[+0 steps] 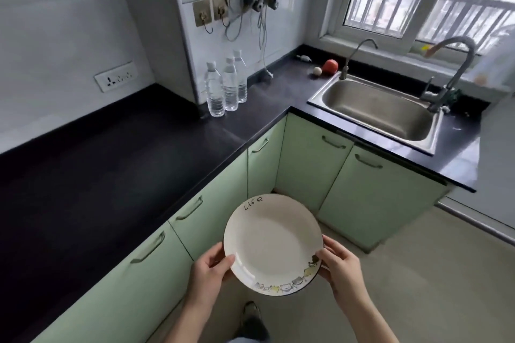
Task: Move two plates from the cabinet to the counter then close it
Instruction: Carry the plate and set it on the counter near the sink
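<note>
The dark counter (117, 164) runs in an L along the wall and round to the steel sink (376, 111), with pale green cabinet doors (211, 211) beneath it, all of which look shut from here (which one held the plates I cannot tell). No plate lies on the counter yet. The white plate (273, 242) is held level in the air over the floor, in front of the corner cabinets and just below counter height. The left hand (209, 270) grips its left rim, thumb on top, and the right hand (340, 264) clasps the right rim likewise.

The step in hand appears to be carrying this plate to the counter. Done well, it means keeping it flat, lifting clear of the counter's edge, and setting it down on the bare stretch to the left, well apart from the three water bottles (225, 86).

The word "Life" (253, 202) is handwritten on the far rim; small cartoon figures (289, 284) line the near rim. The bottle labels are unreadable.
</note>
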